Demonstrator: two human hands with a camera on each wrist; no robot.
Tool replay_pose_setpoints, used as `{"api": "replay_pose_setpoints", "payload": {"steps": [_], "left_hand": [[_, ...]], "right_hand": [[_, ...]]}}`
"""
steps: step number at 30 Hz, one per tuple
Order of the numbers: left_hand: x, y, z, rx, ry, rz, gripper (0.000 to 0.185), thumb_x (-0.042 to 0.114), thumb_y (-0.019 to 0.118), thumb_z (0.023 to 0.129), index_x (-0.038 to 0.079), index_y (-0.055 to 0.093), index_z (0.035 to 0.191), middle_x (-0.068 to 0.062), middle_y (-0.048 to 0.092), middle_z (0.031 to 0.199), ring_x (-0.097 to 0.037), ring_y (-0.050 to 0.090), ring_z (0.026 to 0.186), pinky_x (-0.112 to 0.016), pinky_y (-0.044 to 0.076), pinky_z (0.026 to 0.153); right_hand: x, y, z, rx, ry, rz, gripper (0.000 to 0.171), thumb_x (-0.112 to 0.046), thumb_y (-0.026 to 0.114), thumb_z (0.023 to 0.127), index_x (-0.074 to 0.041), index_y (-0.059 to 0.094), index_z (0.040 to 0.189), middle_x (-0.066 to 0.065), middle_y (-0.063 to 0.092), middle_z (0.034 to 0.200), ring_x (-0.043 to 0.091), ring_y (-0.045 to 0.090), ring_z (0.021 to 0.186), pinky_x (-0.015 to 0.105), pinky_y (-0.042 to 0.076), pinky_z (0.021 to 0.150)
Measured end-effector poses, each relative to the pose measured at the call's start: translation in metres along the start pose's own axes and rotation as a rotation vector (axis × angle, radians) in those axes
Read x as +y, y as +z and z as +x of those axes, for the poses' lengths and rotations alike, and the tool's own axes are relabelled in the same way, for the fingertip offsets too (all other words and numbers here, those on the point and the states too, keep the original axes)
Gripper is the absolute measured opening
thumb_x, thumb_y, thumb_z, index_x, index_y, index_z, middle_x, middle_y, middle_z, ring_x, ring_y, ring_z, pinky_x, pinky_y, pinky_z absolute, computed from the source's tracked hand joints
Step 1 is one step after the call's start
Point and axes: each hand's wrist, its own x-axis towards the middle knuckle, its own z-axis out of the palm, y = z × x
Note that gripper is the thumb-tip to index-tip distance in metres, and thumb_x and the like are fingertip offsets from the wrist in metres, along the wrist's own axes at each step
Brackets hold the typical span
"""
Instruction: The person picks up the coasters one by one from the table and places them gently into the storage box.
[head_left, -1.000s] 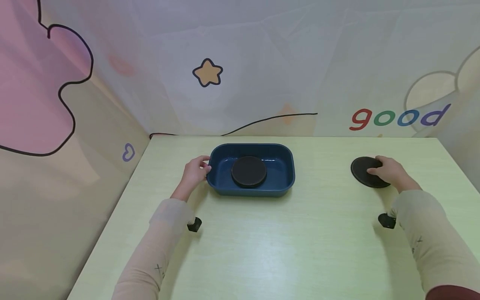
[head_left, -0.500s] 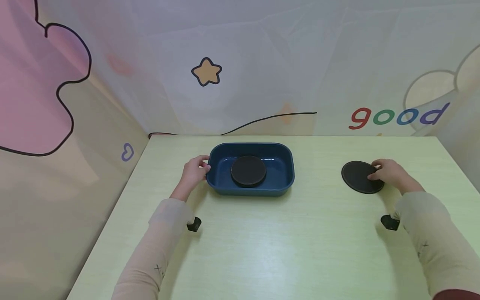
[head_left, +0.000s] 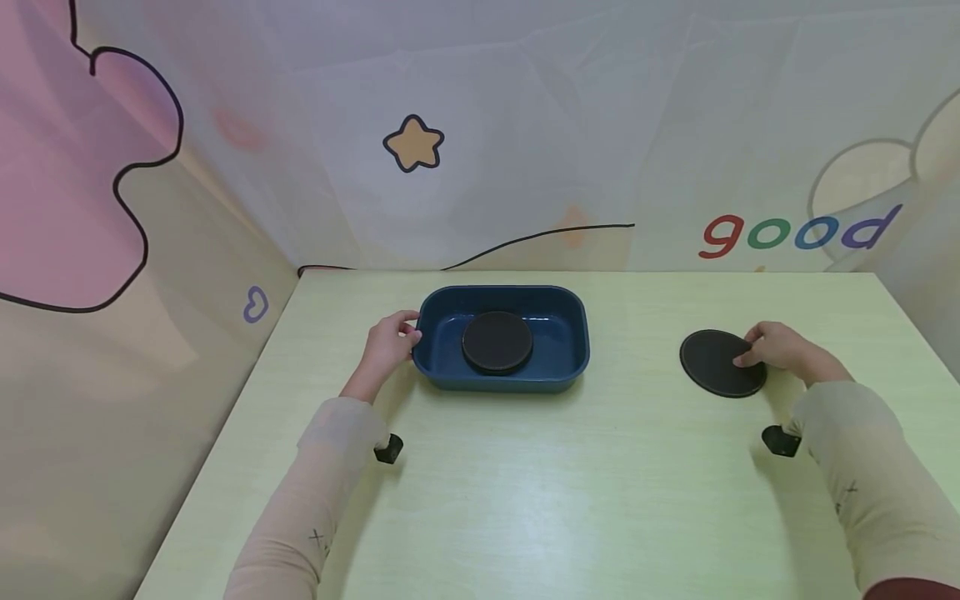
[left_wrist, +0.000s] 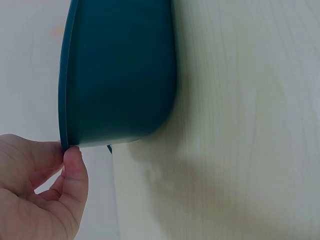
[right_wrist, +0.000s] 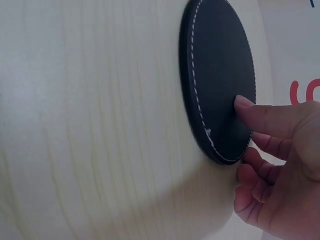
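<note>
A dark blue rectangular dish (head_left: pixel 558 354) stands near the back of the table, with a black round coaster (head_left: pixel 497 342) lying inside it. At the dish's left end, my left hand (head_left: pixel 387 343) pinches the rim; the left wrist view shows thumb and finger at the edge of the dish (left_wrist: pixel 120 75). On the right, my right hand (head_left: pixel 777 347) pinches a second black round coaster (head_left: pixel 716 362). In the right wrist view this coaster (right_wrist: pixel 220 65) has white stitching round its edge. My thumb presses its top, with the other fingers curled at the edge.
The pale wooden table (head_left: pixel 555 483) meets a printed backdrop (head_left: pixel 525 150) behind and at the sides. Small black devices, one of them the left device (head_left: pixel 389 449), stick out from both sleeves just above the tabletop.
My right hand has drawn the coaster it holds slightly left and nearer to me, and more of its top shows. The left hand and the dish stay in place.
</note>
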Motion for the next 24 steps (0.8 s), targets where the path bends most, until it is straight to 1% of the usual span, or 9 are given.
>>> {"api": "replay_pose_setpoints", "payload": {"steps": [2, 4, 10, 12, 14, 16, 19, 21, 24], "left_hand": [[0.000, 0.000, 0.000, 0.002, 0.004, 0.000, 0.036, 0.008, 0.051, 0.088, 0.008, 0.048, 0.124, -0.014, 0.054, 0.097, -0.018, 0.053, 0.073, -0.026, 0.054, 0.065], [0.000, 0.000, 0.000, 0.003, 0.006, 0.000, 0.036, 0.008, 0.051, 0.088, 0.008, 0.048, 0.124, -0.014, 0.054, 0.097, -0.018, 0.053, 0.073, -0.026, 0.054, 0.065], [0.000, 0.000, -0.001, 0.006, 0.010, 0.000, 0.036, 0.007, 0.051, 0.088, 0.008, 0.048, 0.124, -0.015, 0.054, 0.097, -0.019, 0.054, 0.073, -0.026, 0.054, 0.064], [-0.001, 0.000, 0.000, 0.006, 0.012, 0.001, 0.036, 0.007, 0.051, 0.088, 0.008, 0.048, 0.124, -0.015, 0.055, 0.097, -0.019, 0.054, 0.073, -0.027, 0.054, 0.065], [-0.001, 0.000, -0.001, 0.002, 0.013, 0.003, 0.036, 0.008, 0.051, 0.088, 0.008, 0.048, 0.125, -0.015, 0.054, 0.097, -0.018, 0.054, 0.073, -0.027, 0.054, 0.065], [-0.001, 0.000, -0.001, 0.001, 0.014, 0.004, 0.036, 0.008, 0.051, 0.089, 0.008, 0.048, 0.125, -0.015, 0.054, 0.097, -0.018, 0.054, 0.072, -0.026, 0.054, 0.064], [-0.001, 0.000, -0.001, 0.000, 0.014, 0.006, 0.036, 0.008, 0.051, 0.089, 0.008, 0.048, 0.125, -0.014, 0.054, 0.097, -0.018, 0.054, 0.072, -0.026, 0.054, 0.064], [-0.001, -0.001, -0.001, 0.000, 0.014, 0.006, 0.036, 0.008, 0.051, 0.089, 0.008, 0.048, 0.125, -0.014, 0.054, 0.097, -0.019, 0.054, 0.072, -0.025, 0.054, 0.063], [0.000, 0.000, -0.001, -0.004, 0.012, 0.009, 0.036, 0.008, 0.051, 0.088, 0.008, 0.048, 0.125, -0.014, 0.054, 0.097, -0.019, 0.054, 0.073, -0.024, 0.054, 0.063]], "right_hand": [[0.001, 0.000, 0.001, -0.002, 0.000, -0.007, 0.053, -0.022, 0.064, 0.079, 0.013, 0.034, 0.106, 0.025, 0.038, 0.100, 0.037, 0.034, 0.093, 0.039, 0.036, 0.075], [0.001, 0.000, 0.001, -0.010, 0.002, -0.010, 0.051, -0.022, 0.064, 0.078, 0.012, 0.036, 0.104, 0.023, 0.039, 0.096, 0.036, 0.035, 0.091, 0.036, 0.036, 0.073], [0.003, 0.001, 0.000, -0.021, -0.019, -0.015, 0.048, -0.021, 0.064, 0.078, 0.011, 0.037, 0.100, 0.020, 0.040, 0.093, 0.034, 0.035, 0.089, 0.034, 0.034, 0.071], [0.001, 0.001, -0.002, -0.021, -0.035, -0.017, 0.047, -0.021, 0.064, 0.079, 0.011, 0.036, 0.100, 0.020, 0.039, 0.093, 0.032, 0.035, 0.088, 0.032, 0.034, 0.069], [-0.003, 0.000, -0.003, -0.020, -0.047, -0.001, 0.045, -0.019, 0.063, 0.079, 0.010, 0.034, 0.098, 0.019, 0.037, 0.092, 0.029, 0.036, 0.083, 0.031, 0.033, 0.064], [-0.008, -0.001, -0.006, -0.020, -0.062, 0.015, 0.043, -0.017, 0.061, 0.080, 0.009, 0.032, 0.098, 0.019, 0.035, 0.092, 0.027, 0.036, 0.081, 0.030, 0.033, 0.062], [-0.017, -0.004, -0.010, -0.024, -0.072, 0.035, 0.041, -0.014, 0.059, 0.082, 0.009, 0.031, 0.099, 0.020, 0.034, 0.094, 0.029, 0.038, 0.082, 0.032, 0.038, 0.063], [-0.021, -0.005, -0.013, -0.031, -0.078, 0.032, 0.040, -0.014, 0.058, 0.083, 0.010, 0.031, 0.101, 0.022, 0.034, 0.098, 0.032, 0.038, 0.088, 0.035, 0.040, 0.067], [-0.024, -0.007, -0.014, -0.039, -0.091, 0.031, 0.036, -0.011, 0.054, 0.084, 0.010, 0.032, 0.103, 0.024, 0.036, 0.101, 0.033, 0.042, 0.091, 0.036, 0.043, 0.070]]}}
